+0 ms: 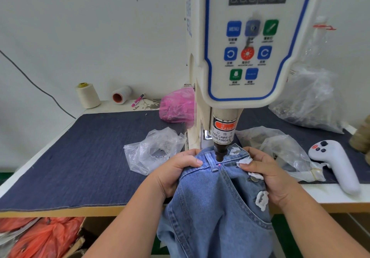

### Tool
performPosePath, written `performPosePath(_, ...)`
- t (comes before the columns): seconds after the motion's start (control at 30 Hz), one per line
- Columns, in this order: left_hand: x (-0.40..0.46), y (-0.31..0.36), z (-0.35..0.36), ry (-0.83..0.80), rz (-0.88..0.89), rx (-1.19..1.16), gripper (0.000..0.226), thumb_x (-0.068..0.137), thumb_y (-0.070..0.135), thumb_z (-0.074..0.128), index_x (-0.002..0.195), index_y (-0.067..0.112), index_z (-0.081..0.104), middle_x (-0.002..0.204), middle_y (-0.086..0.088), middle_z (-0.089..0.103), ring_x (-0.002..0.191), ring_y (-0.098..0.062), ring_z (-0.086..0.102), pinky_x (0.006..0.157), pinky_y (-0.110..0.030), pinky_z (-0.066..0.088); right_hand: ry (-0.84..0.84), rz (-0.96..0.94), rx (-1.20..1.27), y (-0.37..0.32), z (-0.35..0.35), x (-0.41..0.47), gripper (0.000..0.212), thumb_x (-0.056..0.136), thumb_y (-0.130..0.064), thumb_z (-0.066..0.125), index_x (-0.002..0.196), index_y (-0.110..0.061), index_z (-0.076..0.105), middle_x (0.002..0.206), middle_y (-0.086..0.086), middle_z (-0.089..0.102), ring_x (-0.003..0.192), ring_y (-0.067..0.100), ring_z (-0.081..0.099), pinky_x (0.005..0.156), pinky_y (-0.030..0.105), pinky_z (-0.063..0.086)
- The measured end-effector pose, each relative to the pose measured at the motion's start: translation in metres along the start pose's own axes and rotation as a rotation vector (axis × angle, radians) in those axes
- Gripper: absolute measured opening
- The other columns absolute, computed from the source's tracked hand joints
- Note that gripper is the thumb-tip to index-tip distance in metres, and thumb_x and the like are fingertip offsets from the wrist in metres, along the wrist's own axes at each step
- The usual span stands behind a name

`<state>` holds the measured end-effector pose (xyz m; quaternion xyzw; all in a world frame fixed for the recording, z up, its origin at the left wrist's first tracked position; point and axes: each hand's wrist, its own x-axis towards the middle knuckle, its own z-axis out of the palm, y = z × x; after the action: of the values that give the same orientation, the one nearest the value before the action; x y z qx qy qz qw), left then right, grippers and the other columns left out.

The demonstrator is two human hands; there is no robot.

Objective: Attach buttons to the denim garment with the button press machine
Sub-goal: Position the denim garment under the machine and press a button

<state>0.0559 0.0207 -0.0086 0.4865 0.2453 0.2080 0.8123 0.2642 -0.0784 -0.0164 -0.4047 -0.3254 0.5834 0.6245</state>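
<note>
The denim garment (216, 207) is held at the near edge of the table (60, 157), its waistband lifted under the dark punch (219, 153) of the button press machine (240, 57). The left hand (176, 175) is curled round the fabric on the left of the punch, with the thumb laid across the top of the waistband. The right hand (270, 177) grips the fabric on the right, its thumb pressed onto a frayed white patch (243, 162). A small pink light spot (219, 165) is seen on the denim just below the punch tip, beside a belt loop (212, 162). A metal button (254, 180) is seen on the garment near the right hand's fingers. The rest of the garment hangs down over the table edge.

On the dark cloth covering the table, clear plastic bags (154, 151) lie left and right of the machine. A pink bag (177, 105) rests behind, to the left of the machine column. A white handheld controller (336, 163) lies at the right. At the far left, a cream thread cone (88, 95), a lying spool (122, 95) and a pink pen (137, 99) are placed near the wall. Orange bags (40, 235) are stowed under the table.
</note>
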Motion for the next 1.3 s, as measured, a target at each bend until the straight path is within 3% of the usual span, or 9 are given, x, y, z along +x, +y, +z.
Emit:
performPosePath(0.1, 0.0005, -0.0003, -0.0001, 0.002, 0.013, -0.016, 0.049, 0.056, 0.012, 0.069, 0.103, 0.003, 0.065, 0.100, -0.021, 0.068, 0.085, -0.028, 0.068, 0.078, -0.034, 0.057, 0.004, 0.003, -0.002, -0.0001, 0.0008, -0.0007, 0.040, 0.064, 0.008, 0.063, 0.103, 0.001, 0.062, 0.093, 0.023, 0.070, 0.071, 0.029, 0.071, 0.065, 0.033, 0.061)
performPosePath(0.73, -0.0010, 0.0000, 0.0017, 0.037, 0.009, 0.016, 0.049, 0.068, 0.007, 0.054, 0.116, -0.002, 0.054, 0.113, -0.028, 0.056, 0.092, -0.033, 0.060, 0.086, -0.039, 0.049, 0.019, 0.020, -0.024, -0.0004, 0.0019, -0.0017, 0.039, 0.062, 0.005, 0.067, 0.101, -0.001, 0.063, 0.091, 0.022, 0.070, 0.070, 0.028, 0.070, 0.064, 0.032, 0.060)
performPosePath(0.97, 0.0011, -0.0011, -0.0004, 0.029, 0.010, -0.004, 0.044, 0.064, 0.007, 0.058, 0.108, 0.001, 0.060, 0.106, -0.024, 0.062, 0.087, -0.031, 0.064, 0.083, -0.037, 0.052, 0.028, 0.023, -0.026, -0.0003, 0.0016, -0.0017, 0.041, 0.063, 0.004, 0.067, 0.103, 0.000, 0.063, 0.095, 0.024, 0.069, 0.073, 0.029, 0.070, 0.067, 0.033, 0.060)
performPosePath(1.17, 0.0021, -0.0018, -0.0020, 0.017, 0.016, -0.008, 0.057, 0.053, 0.014, 0.069, 0.108, 0.001, 0.060, 0.105, -0.024, 0.063, 0.087, -0.031, 0.065, 0.082, -0.037, 0.053, 0.026, 0.022, -0.025, -0.0003, 0.0020, -0.0015, 0.041, 0.061, 0.004, 0.067, 0.102, 0.000, 0.063, 0.093, 0.023, 0.070, 0.072, 0.029, 0.071, 0.065, 0.032, 0.060)
performPosePath(1.3, 0.0021, -0.0013, -0.0019, 0.021, 0.016, 0.005, 0.041, 0.064, 0.007, 0.058, 0.105, 0.002, 0.059, 0.105, -0.024, 0.062, 0.086, -0.029, 0.065, 0.081, -0.037, 0.052, 0.028, 0.022, -0.027, -0.0003, 0.0019, -0.0009, 0.042, 0.059, 0.002, 0.069, 0.101, -0.001, 0.064, 0.092, 0.022, 0.071, 0.071, 0.028, 0.071, 0.066, 0.032, 0.060)
